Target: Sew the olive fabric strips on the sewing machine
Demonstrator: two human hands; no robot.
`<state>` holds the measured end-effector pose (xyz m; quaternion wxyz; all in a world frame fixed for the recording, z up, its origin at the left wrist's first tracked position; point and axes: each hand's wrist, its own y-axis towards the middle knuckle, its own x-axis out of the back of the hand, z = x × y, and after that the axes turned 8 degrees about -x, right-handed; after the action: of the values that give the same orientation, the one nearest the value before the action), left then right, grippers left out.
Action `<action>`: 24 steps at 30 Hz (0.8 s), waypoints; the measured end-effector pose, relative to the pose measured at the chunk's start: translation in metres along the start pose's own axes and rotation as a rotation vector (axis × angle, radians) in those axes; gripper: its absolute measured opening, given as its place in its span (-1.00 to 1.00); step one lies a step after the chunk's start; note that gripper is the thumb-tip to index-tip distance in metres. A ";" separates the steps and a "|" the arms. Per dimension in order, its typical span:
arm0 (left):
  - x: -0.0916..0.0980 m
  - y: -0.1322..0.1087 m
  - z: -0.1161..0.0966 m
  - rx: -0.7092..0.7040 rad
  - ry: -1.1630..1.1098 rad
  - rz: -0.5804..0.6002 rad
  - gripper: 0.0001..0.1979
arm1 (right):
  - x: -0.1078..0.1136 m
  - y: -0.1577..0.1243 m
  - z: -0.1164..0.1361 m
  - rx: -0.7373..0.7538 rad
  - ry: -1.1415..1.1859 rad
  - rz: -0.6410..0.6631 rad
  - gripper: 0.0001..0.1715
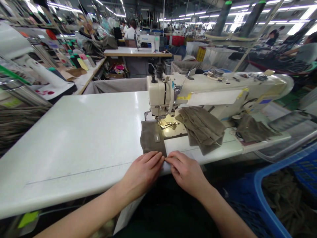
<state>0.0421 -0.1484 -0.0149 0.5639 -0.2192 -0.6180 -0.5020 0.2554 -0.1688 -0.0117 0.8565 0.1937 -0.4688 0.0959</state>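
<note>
In the head view, your left hand (pixel 142 173) lies on the near edge of the white tabletop (pixel 81 138), palm down. Its fingers (pixel 155 158) are stretched out almost flat and close together, not curled into a grip, and their tips press on the near edge of the grey-brown fabric piece (pixel 151 138). Your right hand (pixel 187 173) lies just beside it, also palm down. Its fingers (pixel 173 159) are slightly bent and close together, and their tips meet the tips of the left hand at the near right corner of the same piece. I cannot tell if the right fingers pinch the edge or only rest on it.

The fabric piece lies flat on the tabletop, between your hands and the sewing machine (pixel 213 94). Its far edge reaches the presser foot (pixel 165 124) and the metal plate under the needle. A small dark label (pixel 157 138) sits on the piece, near its right side.

To the right of the presser foot, a pile of folded fabric (pixel 203 127) of the same colour lies on the machine bed, apart from your hands. More to the right there is another bunch of fabric (pixel 251 129). At the lower right, a blue basket (pixel 266 185) holds more pieces. In the background, other people sit at other machines.
</note>
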 end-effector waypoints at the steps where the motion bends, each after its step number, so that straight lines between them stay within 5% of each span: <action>1: 0.000 0.001 0.001 0.002 0.003 -0.008 -0.70 | 0.000 0.002 0.000 -0.007 -0.004 0.003 -0.59; 15: -0.002 0.016 0.028 0.009 -0.007 0.014 -0.71 | 0.002 0.031 -0.003 -0.044 -0.062 0.006 -0.65; 24: 0.000 0.025 0.047 0.042 -0.065 0.064 -0.70 | 0.033 0.024 -0.029 -0.139 -0.055 -0.386 -0.70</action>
<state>0.0403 -0.0983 0.0012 0.5637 -0.2432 -0.6391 -0.4632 0.2870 -0.1352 0.0073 0.8571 0.2228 -0.4518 -0.1081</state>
